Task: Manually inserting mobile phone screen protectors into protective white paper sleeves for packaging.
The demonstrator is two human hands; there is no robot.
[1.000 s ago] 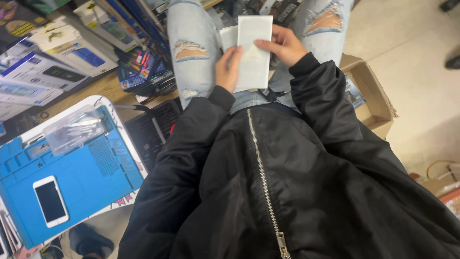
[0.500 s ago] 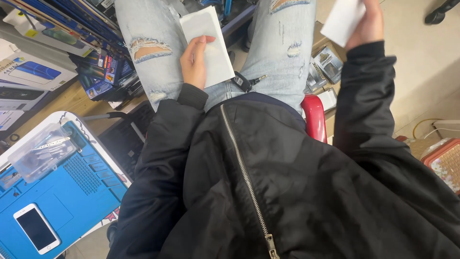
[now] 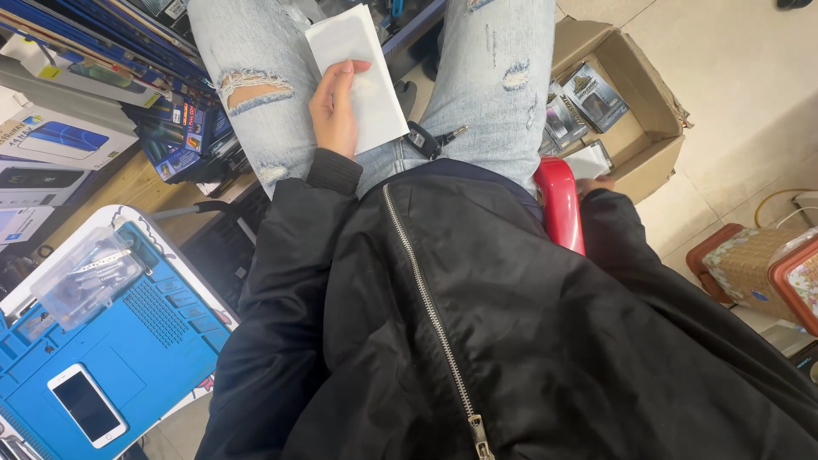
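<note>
While I'm sat on the red stool (image 3: 558, 200) looking down at my lap, my left hand (image 3: 334, 109) is holding a flat white box (image 3: 358, 72) against my left thigh. Thumb is tucked under the near long edge, fingers are laid flat on top, so it's a loose pinch and not a proper clamp. The box's long axis runs from my waist out toward my knee, tilted a bit to the right at the near end, and the far end sticks out well past my fingertips.

My right hand (image 3: 596, 181) is way off on the other side, down past the stool at the near edge of the open cardboard box (image 3: 656, 149) on the floor. Only a few fingers show over my jacket sleeve (image 3: 648, 255), and there's something pale and flat right at them, but I honestly can't tell if I'm gripping it or just touching it. So the left hand is clearly the one on the white box, with the right well apart from it.

Over at my left, a blue work mat (image 3: 128, 358) has a white phone (image 3: 87, 404) lying screen-up near its near edge, and a clear plastic case (image 3: 85, 277) sits near its far edge.
</note>
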